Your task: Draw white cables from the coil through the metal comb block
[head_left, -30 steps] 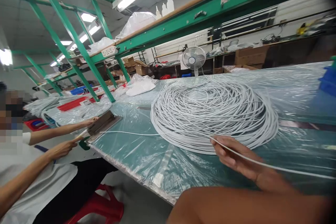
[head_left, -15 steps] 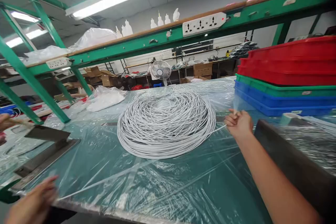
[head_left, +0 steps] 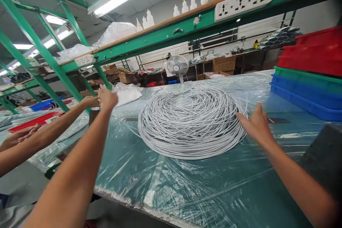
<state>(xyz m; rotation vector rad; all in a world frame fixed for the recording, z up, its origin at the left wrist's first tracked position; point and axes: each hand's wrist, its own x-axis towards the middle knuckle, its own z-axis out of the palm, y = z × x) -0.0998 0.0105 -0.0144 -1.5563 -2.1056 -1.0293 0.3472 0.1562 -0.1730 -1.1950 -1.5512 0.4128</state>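
A large coil of thin, light grey cable [head_left: 191, 124] lies on the plastic-covered table. My right hand [head_left: 255, 123] is at the coil's right edge, thumb toward the loops and forefinger apart from it. No strand shows clearly in it. My left hand [head_left: 107, 98] is stretched out beyond the coil's left side, its fingers curled closed. What it may hold is hidden. Right beside it is a co-worker's hand [head_left: 91, 102], reaching in from the left. A dark metal block [head_left: 93, 115] stands just below these two hands, partly hidden by my forearm.
Stacked red, green and blue trays [head_left: 307, 92] stand at the right, near a dark block [head_left: 324, 156]. A green shelf beam [head_left: 160, 37] crosses above with a power strip [head_left: 247, 1]. A white bag [head_left: 127, 94] lies behind. Another hand [head_left: 21, 136] shows at far left.
My left hand has risen from the table's front edge to beside the co-worker's hand. My right hand has loosened from the cable strand it pinched. The view has turned left.
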